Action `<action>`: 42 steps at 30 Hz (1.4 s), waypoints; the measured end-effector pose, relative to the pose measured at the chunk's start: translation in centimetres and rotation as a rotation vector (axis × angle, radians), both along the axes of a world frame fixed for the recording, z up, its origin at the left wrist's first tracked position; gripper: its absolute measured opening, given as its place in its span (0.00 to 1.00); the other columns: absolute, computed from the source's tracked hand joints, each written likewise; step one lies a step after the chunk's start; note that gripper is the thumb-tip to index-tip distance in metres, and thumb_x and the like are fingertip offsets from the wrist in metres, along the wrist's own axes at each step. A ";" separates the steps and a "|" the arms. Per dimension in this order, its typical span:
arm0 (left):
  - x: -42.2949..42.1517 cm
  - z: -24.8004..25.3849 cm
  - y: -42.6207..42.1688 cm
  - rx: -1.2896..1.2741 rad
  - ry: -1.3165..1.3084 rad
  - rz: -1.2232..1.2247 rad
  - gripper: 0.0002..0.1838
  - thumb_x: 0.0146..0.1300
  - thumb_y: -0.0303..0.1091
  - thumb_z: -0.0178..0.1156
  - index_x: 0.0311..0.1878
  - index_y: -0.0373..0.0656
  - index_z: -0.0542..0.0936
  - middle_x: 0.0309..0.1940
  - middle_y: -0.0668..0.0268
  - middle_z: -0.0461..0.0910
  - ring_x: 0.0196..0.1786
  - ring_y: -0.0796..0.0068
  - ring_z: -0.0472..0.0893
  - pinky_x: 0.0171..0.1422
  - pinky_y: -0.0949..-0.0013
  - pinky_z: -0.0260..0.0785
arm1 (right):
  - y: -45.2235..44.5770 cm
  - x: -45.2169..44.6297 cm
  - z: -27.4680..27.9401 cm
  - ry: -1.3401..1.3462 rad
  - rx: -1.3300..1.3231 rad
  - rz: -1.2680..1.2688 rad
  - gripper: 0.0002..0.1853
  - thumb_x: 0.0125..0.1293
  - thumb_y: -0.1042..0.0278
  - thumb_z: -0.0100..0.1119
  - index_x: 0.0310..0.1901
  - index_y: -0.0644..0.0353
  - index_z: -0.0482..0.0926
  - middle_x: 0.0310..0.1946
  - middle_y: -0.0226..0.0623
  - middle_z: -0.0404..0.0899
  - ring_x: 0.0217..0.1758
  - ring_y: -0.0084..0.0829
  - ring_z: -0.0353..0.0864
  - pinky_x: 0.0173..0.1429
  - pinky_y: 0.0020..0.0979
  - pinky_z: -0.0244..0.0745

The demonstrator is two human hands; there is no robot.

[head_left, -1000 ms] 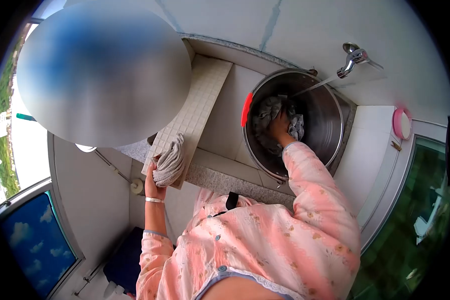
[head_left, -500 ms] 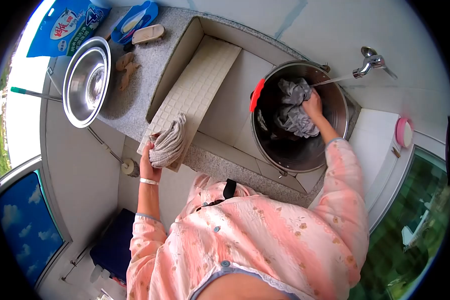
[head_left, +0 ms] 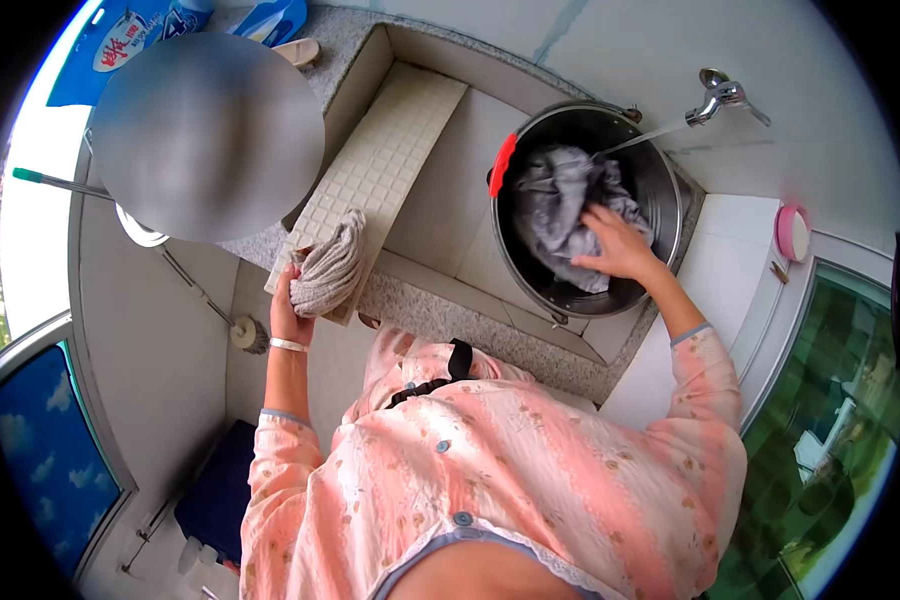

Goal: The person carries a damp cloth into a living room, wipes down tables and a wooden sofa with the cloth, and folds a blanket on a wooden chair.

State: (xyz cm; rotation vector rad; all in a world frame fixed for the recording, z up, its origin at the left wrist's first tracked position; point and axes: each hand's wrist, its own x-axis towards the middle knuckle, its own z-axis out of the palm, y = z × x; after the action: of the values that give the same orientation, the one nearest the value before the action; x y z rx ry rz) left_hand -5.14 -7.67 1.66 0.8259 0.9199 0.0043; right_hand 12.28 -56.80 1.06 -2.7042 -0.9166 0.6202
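My left hand (head_left: 288, 308) is closed on a grey bundle of thick strands, like a mop head (head_left: 332, 270), at the lower end of the washboard (head_left: 395, 150). On the right, a metal bucket (head_left: 670, 220) with a red grip stands in the stone sink (head_left: 450, 285). Wet grey cloth (head_left: 560, 195) lies bunched inside it. My right hand (head_left: 615, 243) rests on this cloth, fingers spread. From the wall tap (head_left: 722, 95), a stream of water runs into the bucket.
A blurred disc covers most of the left counter and hides what stands there. Above it show a blue printed bag (head_left: 120, 45) and a light brush (head_left: 298, 52). A long-handled brush (head_left: 246, 334) leans below. At right, a pink round object (head_left: 793, 233) hangs near the window.
My right hand has loosened from the cloth, spread its fingers and moved lower. The cloth has shifted and spread in the bucket. My left hand keeps its hold; the view has shifted slightly.
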 end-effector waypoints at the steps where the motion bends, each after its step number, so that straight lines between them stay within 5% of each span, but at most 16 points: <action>1: -0.1 0.0 0.0 0.000 0.010 0.013 0.19 0.67 0.43 0.52 0.54 0.41 0.74 0.47 0.67 0.79 0.49 0.72 0.80 0.52 0.66 0.73 | -0.1 0.2 -1.4 0.082 0.098 -0.015 0.35 0.51 0.46 0.64 0.56 0.61 0.71 0.53 0.51 0.69 0.58 0.50 0.68 0.59 0.41 0.68; 5: -0.2 -0.6 0.3 -0.010 0.028 0.040 0.17 0.68 0.42 0.52 0.54 0.42 0.73 0.48 0.67 0.79 0.51 0.70 0.79 0.55 0.63 0.72 | -0.5 6.0 -5.6 0.025 0.227 -0.457 0.27 0.55 0.51 0.62 0.51 0.62 0.76 0.43 0.47 0.77 0.47 0.43 0.78 0.52 0.37 0.73; 8: 0.0 -0.5 0.1 -0.003 0.037 0.064 0.17 0.68 0.42 0.52 0.54 0.42 0.73 0.49 0.66 0.79 0.51 0.70 0.79 0.55 0.63 0.72 | -3.0 10.7 -13.6 0.176 0.212 -0.681 0.39 0.48 0.48 0.69 0.57 0.68 0.70 0.55 0.53 0.73 0.58 0.44 0.74 0.61 0.36 0.68; 10: 0.1 -0.4 -0.1 -0.007 0.033 0.075 0.18 0.67 0.42 0.52 0.54 0.42 0.73 0.49 0.65 0.79 0.51 0.69 0.79 0.56 0.63 0.72 | -0.1 10.7 -12.2 0.563 0.207 -0.799 0.50 0.42 0.44 0.73 0.62 0.70 0.65 0.61 0.53 0.68 0.65 0.44 0.67 0.66 0.35 0.63; 12: 0.1 -0.4 -0.2 -0.007 0.012 0.086 0.18 0.68 0.41 0.51 0.55 0.41 0.73 0.50 0.63 0.78 0.53 0.67 0.78 0.57 0.62 0.71 | -0.9 9.1 -23.8 0.378 0.067 -0.666 0.56 0.42 0.40 0.71 0.69 0.59 0.54 0.64 0.49 0.64 0.68 0.43 0.63 0.68 0.34 0.60; 14: 0.4 -0.2 -0.4 -0.006 -0.005 0.098 0.18 0.68 0.41 0.51 0.55 0.40 0.73 0.50 0.63 0.78 0.53 0.67 0.77 0.58 0.62 0.70 | 4.8 6.8 -19.5 0.178 -0.476 -0.831 0.51 0.47 0.42 0.67 0.70 0.50 0.52 0.66 0.48 0.62 0.67 0.46 0.65 0.66 0.36 0.64; 15: 0.4 -0.2 -0.5 -0.011 -0.020 0.098 0.18 0.68 0.40 0.51 0.55 0.40 0.72 0.51 0.63 0.78 0.54 0.67 0.77 0.58 0.62 0.70 | 4.7 7.0 -20.4 0.180 -0.476 -0.825 0.51 0.47 0.42 0.67 0.70 0.50 0.52 0.66 0.48 0.62 0.67 0.46 0.65 0.66 0.36 0.64; 17: 0.3 -0.3 -0.5 0.010 0.006 0.113 0.19 0.67 0.42 0.53 0.55 0.39 0.73 0.49 0.65 0.78 0.51 0.69 0.78 0.56 0.64 0.71 | 3.8 6.9 -22.6 0.291 -0.247 -0.878 0.45 0.49 0.41 0.63 0.67 0.48 0.59 0.61 0.51 0.68 0.63 0.48 0.69 0.64 0.38 0.66; 21: -0.2 -1.5 0.2 0.026 0.037 0.151 0.19 0.65 0.43 0.56 0.51 0.39 0.74 0.45 0.67 0.79 0.47 0.72 0.79 0.52 0.67 0.73 | 3.8 7.9 -16.3 0.276 -0.046 -1.003 0.37 0.46 0.46 0.67 0.58 0.53 0.72 0.53 0.49 0.76 0.57 0.48 0.75 0.58 0.40 0.71; 23: -0.1 -1.2 0.2 0.024 0.042 0.132 0.18 0.65 0.43 0.56 0.51 0.39 0.74 0.45 0.67 0.79 0.46 0.72 0.80 0.51 0.67 0.73 | 1.7 8.3 -13.9 0.107 0.101 -0.808 0.30 0.43 0.52 0.70 0.50 0.57 0.77 0.43 0.49 0.81 0.52 0.47 0.78 0.53 0.40 0.73; 29: 0.1 -0.7 -0.1 0.039 0.050 0.088 0.19 0.64 0.45 0.57 0.49 0.40 0.74 0.43 0.66 0.79 0.44 0.73 0.80 0.49 0.67 0.73 | 1.1 6.3 1.3 -0.395 0.215 -0.619 0.29 0.44 0.62 0.68 0.51 0.57 0.72 0.38 0.47 0.79 0.43 0.48 0.79 0.46 0.41 0.74; 33: -0.1 -1.0 -0.1 0.042 0.057 0.112 0.19 0.64 0.45 0.58 0.49 0.40 0.75 0.43 0.66 0.79 0.44 0.72 0.80 0.49 0.67 0.73 | 3.4 2.6 3.0 -0.638 0.202 -0.476 0.34 0.46 0.61 0.69 0.55 0.61 0.67 0.42 0.47 0.74 0.47 0.48 0.74 0.50 0.39 0.72; 35: -0.3 -1.1 0.1 0.035 0.071 0.135 0.18 0.64 0.45 0.57 0.49 0.41 0.75 0.43 0.67 0.79 0.44 0.72 0.80 0.49 0.67 0.73 | 4.0 0.3 1.7 -0.385 0.101 -0.279 0.43 0.49 0.54 0.68 0.62 0.66 0.59 0.45 0.48 0.71 0.53 0.49 0.71 0.58 0.42 0.68; 38: 0.1 -0.3 -0.4 0.035 0.064 0.140 0.18 0.64 0.44 0.57 0.49 0.41 0.75 0.43 0.67 0.79 0.45 0.72 0.80 0.49 0.67 0.73 | 3.5 -0.3 -0.3 0.152 0.029 -0.147 0.32 0.54 0.47 0.62 0.56 0.59 0.72 0.48 0.47 0.74 0.55 0.47 0.72 0.60 0.40 0.67; 40: 0.3 0.0 -0.6 0.034 0.055 0.130 0.18 0.65 0.43 0.56 0.50 0.41 0.74 0.43 0.67 0.79 0.45 0.72 0.80 0.50 0.66 0.73 | 2.9 2.0 -2.5 0.224 0.173 -0.412 0.25 0.56 0.48 0.60 0.51 0.56 0.77 0.49 0.45 0.76 0.55 0.45 0.73 0.58 0.38 0.68; 42: 0.3 0.1 -0.6 0.036 0.047 0.124 0.17 0.65 0.43 0.56 0.50 0.40 0.74 0.43 0.67 0.79 0.46 0.72 0.80 0.50 0.66 0.73 | 0.4 5.2 -6.0 0.089 0.051 -0.435 0.27 0.56 0.50 0.61 0.54 0.55 0.74 0.52 0.47 0.75 0.55 0.46 0.74 0.57 0.37 0.70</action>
State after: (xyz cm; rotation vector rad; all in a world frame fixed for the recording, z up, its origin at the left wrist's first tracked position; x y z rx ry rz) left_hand -4.89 -8.26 1.72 0.8039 1.0166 0.1101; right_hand 17.46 -56.43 -4.89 -2.6768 -0.2978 0.6041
